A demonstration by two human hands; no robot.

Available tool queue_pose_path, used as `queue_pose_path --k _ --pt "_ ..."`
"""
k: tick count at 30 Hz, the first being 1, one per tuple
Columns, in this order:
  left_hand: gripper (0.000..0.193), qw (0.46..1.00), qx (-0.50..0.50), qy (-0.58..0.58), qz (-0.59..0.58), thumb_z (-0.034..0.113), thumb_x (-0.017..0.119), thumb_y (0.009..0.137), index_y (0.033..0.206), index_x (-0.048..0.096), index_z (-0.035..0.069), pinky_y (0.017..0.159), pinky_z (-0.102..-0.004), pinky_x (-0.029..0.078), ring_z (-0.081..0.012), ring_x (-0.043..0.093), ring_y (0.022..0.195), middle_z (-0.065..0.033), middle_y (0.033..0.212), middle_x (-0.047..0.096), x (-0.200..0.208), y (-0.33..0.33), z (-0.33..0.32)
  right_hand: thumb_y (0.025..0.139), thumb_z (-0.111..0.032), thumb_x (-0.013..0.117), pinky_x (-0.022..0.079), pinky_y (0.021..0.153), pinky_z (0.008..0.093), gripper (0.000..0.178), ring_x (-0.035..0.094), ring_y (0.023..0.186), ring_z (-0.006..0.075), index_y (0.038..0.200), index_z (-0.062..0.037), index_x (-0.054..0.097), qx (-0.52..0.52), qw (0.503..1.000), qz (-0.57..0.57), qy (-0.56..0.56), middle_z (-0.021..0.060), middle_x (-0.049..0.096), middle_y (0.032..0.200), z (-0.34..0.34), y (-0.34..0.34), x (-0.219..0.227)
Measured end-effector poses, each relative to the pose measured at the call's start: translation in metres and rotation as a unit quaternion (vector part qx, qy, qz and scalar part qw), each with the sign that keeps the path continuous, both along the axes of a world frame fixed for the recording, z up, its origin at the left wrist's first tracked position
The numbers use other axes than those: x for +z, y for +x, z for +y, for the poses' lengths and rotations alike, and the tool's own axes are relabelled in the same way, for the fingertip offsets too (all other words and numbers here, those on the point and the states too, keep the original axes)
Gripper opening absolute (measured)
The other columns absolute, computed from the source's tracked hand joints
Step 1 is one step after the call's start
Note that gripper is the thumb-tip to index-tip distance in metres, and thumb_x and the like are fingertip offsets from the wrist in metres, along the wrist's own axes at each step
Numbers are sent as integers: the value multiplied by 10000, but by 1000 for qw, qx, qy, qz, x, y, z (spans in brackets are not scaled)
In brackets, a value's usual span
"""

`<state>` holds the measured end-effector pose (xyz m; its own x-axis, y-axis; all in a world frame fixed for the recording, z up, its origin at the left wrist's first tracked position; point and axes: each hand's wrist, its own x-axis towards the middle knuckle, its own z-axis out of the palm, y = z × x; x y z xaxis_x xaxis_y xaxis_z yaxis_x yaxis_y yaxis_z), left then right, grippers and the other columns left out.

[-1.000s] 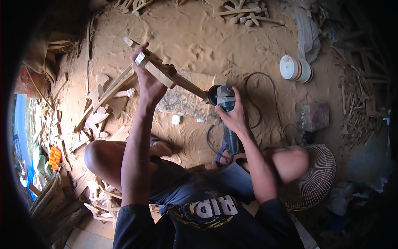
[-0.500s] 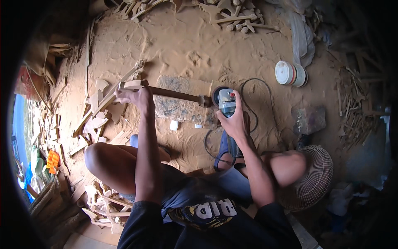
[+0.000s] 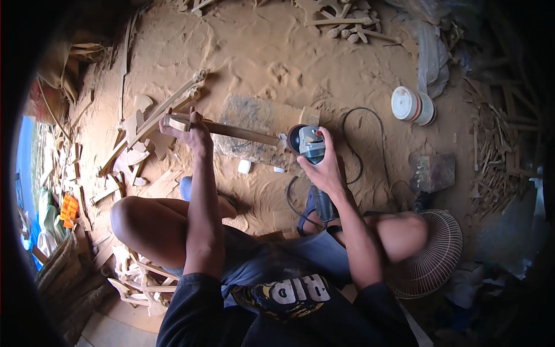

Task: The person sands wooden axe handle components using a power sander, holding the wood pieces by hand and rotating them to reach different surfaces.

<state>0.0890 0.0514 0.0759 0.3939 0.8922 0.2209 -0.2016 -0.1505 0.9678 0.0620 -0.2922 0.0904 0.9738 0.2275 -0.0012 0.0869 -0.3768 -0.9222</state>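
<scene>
My left hand (image 3: pixel 193 132) is closed round one end of a long wooden piece (image 3: pixel 245 132), which stretches to the right over a worn board (image 3: pixel 237 153) on the ground. In my right hand (image 3: pixel 325 168) is an angle grinder (image 3: pixel 313 144), gripped by its grey-green head. The grinder's dark round disc (image 3: pixel 295 139) is against or very near the right end of the wooden piece; exact contact is hard to tell. Its black cable (image 3: pixel 383 144) loops over the ground to the right. Two small white blocks (image 3: pixel 244 166) lie by the board's near edge.
Cut wooden pieces (image 3: pixel 136 147) are heaped to the left, with more (image 3: pixel 347 20) at the far side. A white bucket (image 3: pixel 407 105) lies to the right, beyond a stained box (image 3: pixel 433 172). A round fan (image 3: pixel 430 254) stands by my right knee. Sawdust covers the ground.
The wooden piece has been turned a little in my left hand, showing a lighter face. The grinder has shifted slightly left and tilted, so more of its disc shows.
</scene>
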Motion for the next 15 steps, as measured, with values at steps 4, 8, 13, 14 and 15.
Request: queue_pose_path --k 4,8,13,14,15 --pt "736 999 -43 -6 -13 43 685 869 1415 197 106 763 -323 547 -184 589 861 -126 1329 403 -6 -6 7 815 -138 807 396 1184 437 986 511 1406 371 1619 -18 250 11 999 30 -11 276 474 1523 3 -1 1" --pt "731 998 -57 5 -1 32 685 875 1401 183 107 769 -317 550 -189 590 868 -129 1329 393 -5 -3 7 811 -146 801 413 1169 444 975 538 1376 385 1612 -9 261 9 1000 16 -15 281 499 1494 2 0 -4" --pt "713 997 -70 16 16 16 665 881 1395 177 90 797 -318 545 -191 581 938 -152 1293 388 -2 -2 6 811 -138 796 412 1171 444 968 534 1379 391 1608 -12 260 10 999 33 -19 280 487 1504 2 1 -3" --pt "710 997 -80 7 21 9 656 884 1399 174 88 808 -320 542 -193 578 966 -157 1282 388 0 -2 3 815 -134 790 411 1173 444 962 532 1380 393 1607 -14 258 7 999 36 -26 279 483 1509 1 1 -4" --pt "710 997 -78 8 21 9 656 884 1399 174 88 808 -320 542 -193 578 966 -157 1282 388 -2 -3 7 815 -134 790 411 1173 444 962 532 1380 393 1607 -14 258 10 999 36 -24 279 483 1509 3 1 -3"
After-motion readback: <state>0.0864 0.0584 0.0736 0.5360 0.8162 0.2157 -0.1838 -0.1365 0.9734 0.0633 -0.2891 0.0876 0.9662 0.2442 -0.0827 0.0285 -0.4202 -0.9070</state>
